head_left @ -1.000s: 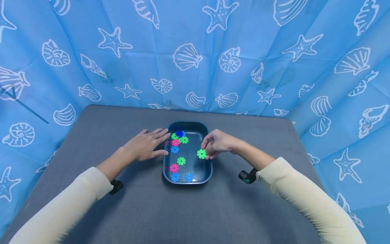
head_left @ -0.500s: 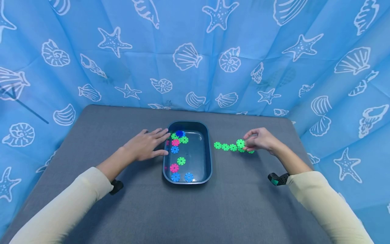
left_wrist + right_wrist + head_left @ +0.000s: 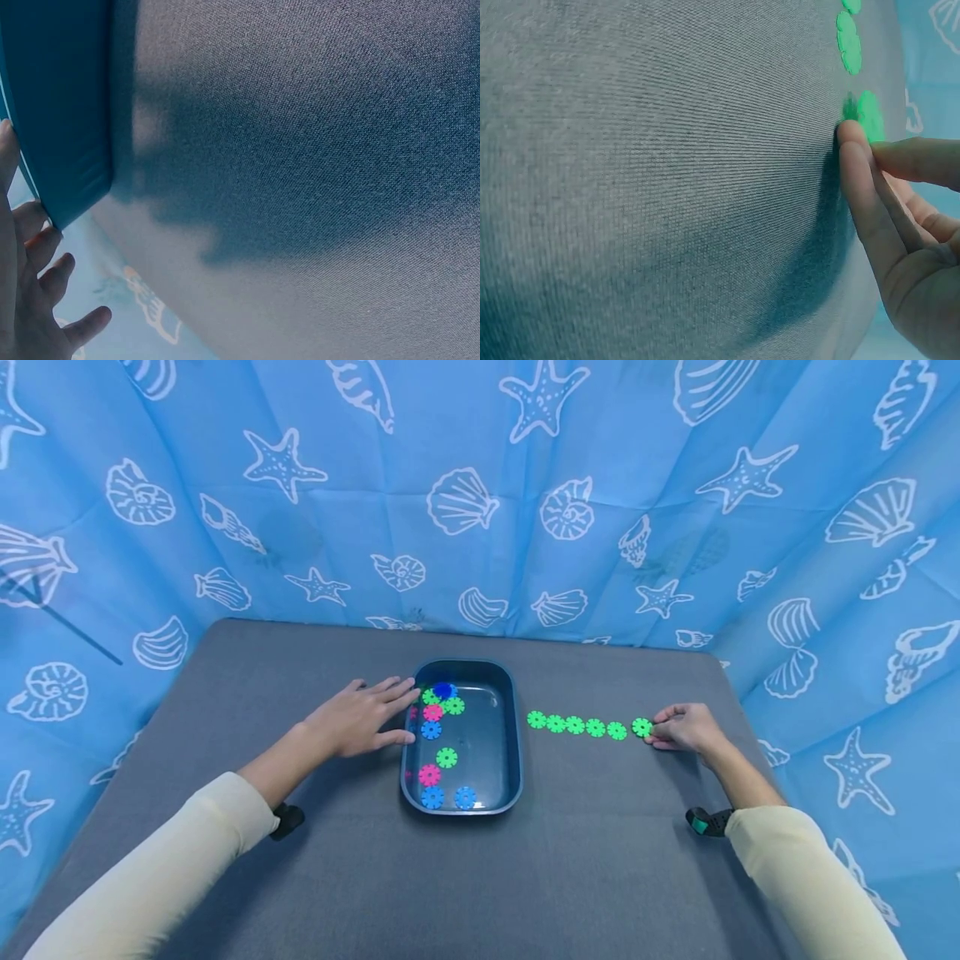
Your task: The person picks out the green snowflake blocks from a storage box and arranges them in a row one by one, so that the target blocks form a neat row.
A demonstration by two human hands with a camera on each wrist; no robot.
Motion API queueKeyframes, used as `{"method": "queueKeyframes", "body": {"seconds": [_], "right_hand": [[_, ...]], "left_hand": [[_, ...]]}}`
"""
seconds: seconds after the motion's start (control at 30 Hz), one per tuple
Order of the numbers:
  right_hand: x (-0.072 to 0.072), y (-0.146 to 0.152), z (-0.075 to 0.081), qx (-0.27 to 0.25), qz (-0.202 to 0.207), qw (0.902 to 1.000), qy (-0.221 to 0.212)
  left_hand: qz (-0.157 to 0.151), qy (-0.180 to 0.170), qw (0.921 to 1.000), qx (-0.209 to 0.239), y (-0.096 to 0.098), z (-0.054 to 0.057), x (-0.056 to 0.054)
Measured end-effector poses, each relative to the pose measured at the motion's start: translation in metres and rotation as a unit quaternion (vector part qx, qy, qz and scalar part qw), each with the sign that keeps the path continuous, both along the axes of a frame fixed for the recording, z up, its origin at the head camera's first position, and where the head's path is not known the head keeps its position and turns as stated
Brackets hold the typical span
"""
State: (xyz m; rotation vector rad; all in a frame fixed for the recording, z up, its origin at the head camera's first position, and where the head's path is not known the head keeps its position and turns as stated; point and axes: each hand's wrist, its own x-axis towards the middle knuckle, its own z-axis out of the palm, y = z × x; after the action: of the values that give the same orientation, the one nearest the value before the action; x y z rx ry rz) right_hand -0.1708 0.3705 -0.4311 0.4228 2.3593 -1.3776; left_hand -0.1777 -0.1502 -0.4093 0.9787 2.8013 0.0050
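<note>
While your right hand [image 3: 682, 727] pinches a green disc [image 3: 640, 727], your left hand [image 3: 354, 720] rests at the edge of the dark blue tray [image 3: 462, 812].

Right fingers: closed down to the disc, thumb and fingertips on its right edge, most of its face sticking out left of them in the head view. Right wrist view has the disc projecting past your fingertips, close over the gray cloth [image 3: 480, 893]; can't tell if it touches.

Left of your right fingertips, across a small gap from the held disc: row of five green discs [image 3: 575, 725], flat on the cloth, close edge to edge. Can't tell if they interlock. Tray is beyond that row, well apart from your right fingers.

Left fingers: straight and spread, thumb out to the side, gripping nothing. Tips are on the tray's left rim; left wrist view shows fingertips touching it.

Just right of those tips, inside the tray: a bunch with a dark blue piece [image 3: 442, 691] on top, plus green and blue discs and a pink disc [image 3: 432, 712]. Nearer you than your left thumb, also inside: lone green disc [image 3: 447, 757], second pink disc [image 3: 430, 775], two blue discs [image 3: 465, 797].

Far side of both hands: blue curtain [image 3: 480, 560], white shell and starfish print.
</note>
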Motion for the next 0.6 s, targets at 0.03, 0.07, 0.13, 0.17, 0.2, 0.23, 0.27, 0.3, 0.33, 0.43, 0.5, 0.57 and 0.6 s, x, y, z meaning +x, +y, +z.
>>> {"method": "queueKeyframes", "body": {"seconds": [0.03,0.07,0.13,0.17,0.2,0.23,0.27,0.3,0.33,0.43,0.5,0.57,0.6], "right_hand": [[0.0,0.001,-0.001,0.001,-0.002,1.0,0.001],[0.0,0.001,-0.002,0.005,0.002,1.0,0.003],[0.0,0.001,-0.003,0.018,0.009,0.9998,0.007],[0.0,0.001,-0.003,0.025,0.012,0.9996,0.007],[-0.001,0.001,-0.004,0.033,0.016,0.9993,0.006],[-0.001,0.001,-0.003,0.04,0.019,0.999,0.004],[-0.001,0.0,-0.003,0.047,0.024,0.9986,0.002],[-0.001,-0.001,-0.003,0.056,0.025,0.9981,-0.001],[-0.002,-0.001,-0.002,0.065,0.028,0.9975,-0.004],[-0.004,-0.004,0.0,0.091,0.038,0.9951,-0.005],[-0.006,-0.006,0.002,0.118,0.051,0.9917,0.005],[-0.008,-0.01,0.005,0.149,0.06,0.9868,0.02],[-0.008,-0.012,0.006,0.168,0.066,0.9831,0.032]], "left_hand": [[0.0,0.002,1.0,-0.001,0.0,0.0,0.0],[0.0,0.003,1.0,0.0,-0.001,-0.001,0.0],[-0.001,0.004,1.0,0.002,-0.001,-0.001,0.0],[-0.001,0.004,1.0,0.002,-0.001,-0.001,0.0],[-0.002,0.004,1.0,0.003,-0.001,-0.001,0.0],[-0.002,0.003,1.0,0.004,-0.001,-0.001,0.0],[-0.002,0.001,1.0,0.005,-0.001,-0.001,0.0],[-0.002,0.0,1.0,0.005,-0.001,0.0,0.0],[-0.002,-0.001,1.0,0.004,-0.001,0.0,0.0],[0.0,-0.004,1.0,0.003,-0.001,-0.001,0.0],[0.002,-0.004,1.0,0.0,-0.001,-0.001,0.0],[0.003,-0.004,1.0,-0.001,-0.002,-0.001,0.0],[0.003,-0.004,1.0,-0.001,-0.003,-0.001,0.0]]}}
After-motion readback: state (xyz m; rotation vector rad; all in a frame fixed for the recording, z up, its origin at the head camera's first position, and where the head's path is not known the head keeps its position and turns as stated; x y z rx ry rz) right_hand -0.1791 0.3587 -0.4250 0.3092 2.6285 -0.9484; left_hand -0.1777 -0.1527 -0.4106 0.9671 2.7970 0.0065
